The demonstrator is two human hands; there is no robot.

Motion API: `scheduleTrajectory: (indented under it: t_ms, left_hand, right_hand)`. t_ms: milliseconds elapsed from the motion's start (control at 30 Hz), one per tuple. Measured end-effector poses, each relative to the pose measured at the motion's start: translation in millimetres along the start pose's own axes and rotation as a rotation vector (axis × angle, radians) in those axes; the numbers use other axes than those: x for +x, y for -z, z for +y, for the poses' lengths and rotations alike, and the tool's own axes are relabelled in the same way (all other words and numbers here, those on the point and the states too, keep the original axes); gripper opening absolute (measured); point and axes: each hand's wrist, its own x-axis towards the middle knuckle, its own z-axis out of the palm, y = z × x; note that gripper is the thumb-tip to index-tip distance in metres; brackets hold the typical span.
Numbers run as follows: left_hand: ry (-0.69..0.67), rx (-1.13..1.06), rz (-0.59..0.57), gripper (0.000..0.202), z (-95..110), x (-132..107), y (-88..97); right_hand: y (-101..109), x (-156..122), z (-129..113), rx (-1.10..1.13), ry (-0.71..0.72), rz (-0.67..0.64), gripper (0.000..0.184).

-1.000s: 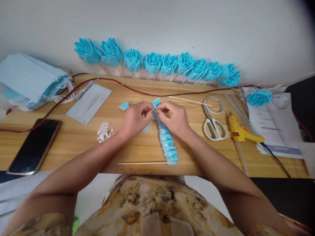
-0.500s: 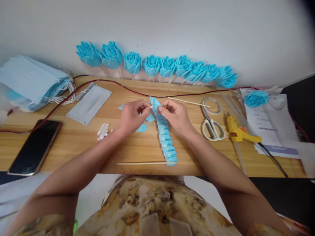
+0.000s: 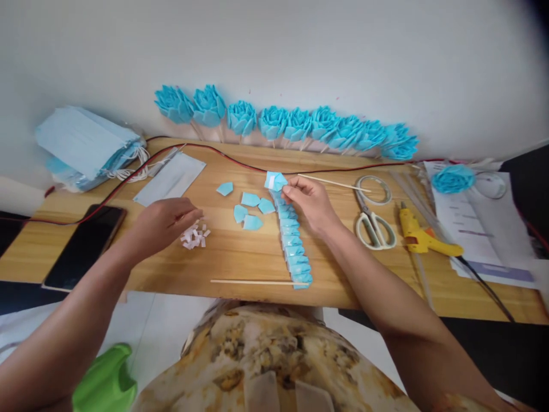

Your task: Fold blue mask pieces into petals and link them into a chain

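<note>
My right hand (image 3: pixel 309 197) pinches the top end of a long strip of overlapping blue petals (image 3: pixel 291 232). Its uppermost petal has a small white piece of tape (image 3: pixel 271 181) on it. My left hand (image 3: pixel 168 224) is over the left side of the table, thumb and fingers together, just above a heap of small white tape pieces (image 3: pixel 195 236); whether something is between the fingertips cannot be made out. Several loose blue petals (image 3: pixel 252 222) lie between the hands. A thin wooden stick (image 3: pixel 257 282) crosses the strip's lower end.
Blue flowers (image 3: pixel 273 121) on sticks line the wall. Scissors (image 3: pixel 371 226), a tape roll (image 3: pixel 377 190), a yellow glue gun (image 3: pixel 422 234) and papers (image 3: pixel 476 223) are on the right. A phone (image 3: pixel 88 246), a face mask (image 3: pixel 169 176) and a mask stack (image 3: pixel 92 143) are on the left.
My left hand has left the strip's top and moved left and down to the white pieces. The white piece now lies on the top petal. My right hand still holds the strip.
</note>
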Motion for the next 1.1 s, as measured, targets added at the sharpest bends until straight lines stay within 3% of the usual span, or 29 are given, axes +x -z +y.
scheduleTrajectory:
  t_ms: [133, 267, 467, 700, 867, 1100]
  left_hand:
    - [0.009, -0.04, 0.066, 0.03, -14.9, -2.8, -7.3]
    - [-0.011, -0.05, 0.083, 0.019, -14.4, -1.6, -6.6]
    - [-0.036, -0.239, 0.188, 0.029, 22.3, 15.3, -6.5]
    - [-0.025, -0.666, 0.067, 0.034, 73.9, 64.1, -34.4]
    - [0.054, -0.812, 0.006, 0.029, 76.3, 87.0, -48.9]
    - [0.021, -0.768, 0.02, 0.025, 81.5, 92.1, -51.4]
  right_hand:
    - [-1.9, -1.3, 3.3, -0.013, -0.017, -0.036, 0.019]
    - [-2.6, -2.2, 4.6, -0.005, -0.013, -0.074, 0.019]
    - [-2.8, -4.1, 1.6, 0.031, -0.03, -0.154, 0.022]
    - [-2.3, -5.4, 0.2, 0.036, -0.02, -0.164, 0.024]
    - [1.4, -4.2, -2.2, 0.035, -0.023, -0.187, 0.024]
    - [9.3, -2.1, -8.8, 0.001, -0.015, -0.217, 0.025]
